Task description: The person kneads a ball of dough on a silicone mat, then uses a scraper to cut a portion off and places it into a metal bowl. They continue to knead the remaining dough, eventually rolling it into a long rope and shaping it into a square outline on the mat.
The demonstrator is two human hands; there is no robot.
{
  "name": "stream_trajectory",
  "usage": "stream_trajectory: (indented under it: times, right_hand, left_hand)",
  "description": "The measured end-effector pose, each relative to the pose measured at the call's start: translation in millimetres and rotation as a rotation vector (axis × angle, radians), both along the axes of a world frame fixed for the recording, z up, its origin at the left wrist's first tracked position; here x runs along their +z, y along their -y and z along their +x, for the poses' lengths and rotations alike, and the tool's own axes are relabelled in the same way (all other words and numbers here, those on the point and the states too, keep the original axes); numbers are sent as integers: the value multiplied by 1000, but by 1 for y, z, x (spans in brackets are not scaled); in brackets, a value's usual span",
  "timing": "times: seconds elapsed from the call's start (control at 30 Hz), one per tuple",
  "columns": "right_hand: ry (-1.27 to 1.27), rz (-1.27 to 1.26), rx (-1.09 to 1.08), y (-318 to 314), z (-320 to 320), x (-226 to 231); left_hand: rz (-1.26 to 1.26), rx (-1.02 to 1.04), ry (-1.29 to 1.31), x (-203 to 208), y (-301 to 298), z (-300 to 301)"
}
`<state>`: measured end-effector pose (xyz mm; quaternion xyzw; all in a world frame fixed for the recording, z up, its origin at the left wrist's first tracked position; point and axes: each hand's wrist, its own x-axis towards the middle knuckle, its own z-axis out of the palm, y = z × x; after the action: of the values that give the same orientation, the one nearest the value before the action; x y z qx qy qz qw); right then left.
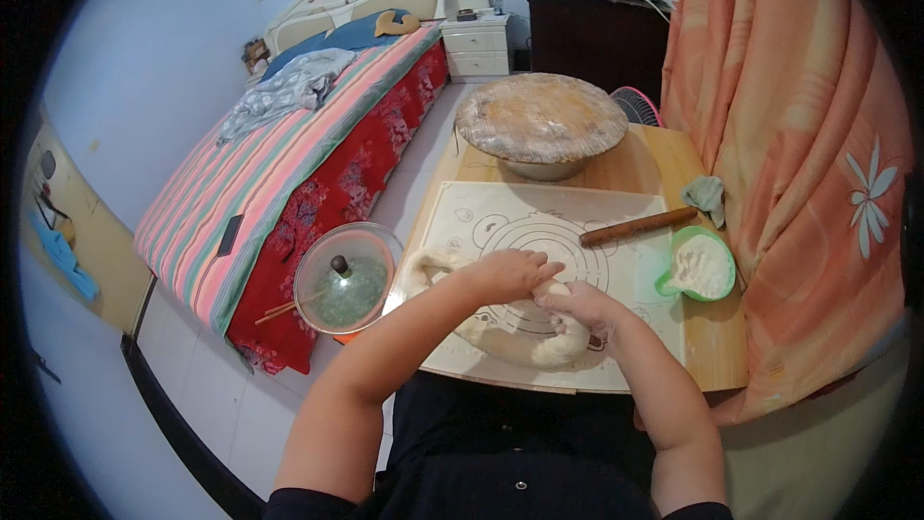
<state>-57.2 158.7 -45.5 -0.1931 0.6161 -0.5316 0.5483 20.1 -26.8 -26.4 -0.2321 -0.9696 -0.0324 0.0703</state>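
A long thick rope of pale dough (525, 347) lies in a loop on the white printed kneading mat (462, 200), curving from the mat's left side round its near edge. My left hand (515, 273) bends over the dough from above, its fingers curled on it near the middle of the mat. Close against it, my right hand (580, 306) grips another part of the dough, which hangs round below the fingers. A brown rolling pin (638, 227) rests slantwise on the right of the mat. Beside it stands a green bowl (664, 281) holding white flour (703, 265).
A large bowl (547, 170) under a round, flour-dusted woven cover (541, 116) stands at the table's far side. A greyish cloth (705, 198) lies at the right edge by the orange curtain (799, 135). At left is a glass-lidded pot (351, 294) with chopsticks (279, 311), before a bed (279, 183).
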Motion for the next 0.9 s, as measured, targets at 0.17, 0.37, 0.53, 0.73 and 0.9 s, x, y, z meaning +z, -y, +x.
stream_trajectory:
  times: [0.17, 0.37, 0.53, 0.73, 0.9]
  right_hand:
    - [393, -336, -43, -20, 8, -3]
    - [575, -629, -358, -11, 25, -21]
    - [734, -741, -676, -3, -26, -35]
    - [621, -625, -822, 7, -57, -12]
    - [569, -540, -1026, 14, -51, -12]
  left_hand:
    - [-189, 47, -198, 23, 12, -28]
    - [164, 308, -188, -1, 0, -38]
    - [895, 161, 164, -31, -32, 16]
    - [367, 573, 309, -31, -53, 54]
    - [335, 528, 311, -28, -26, 85]
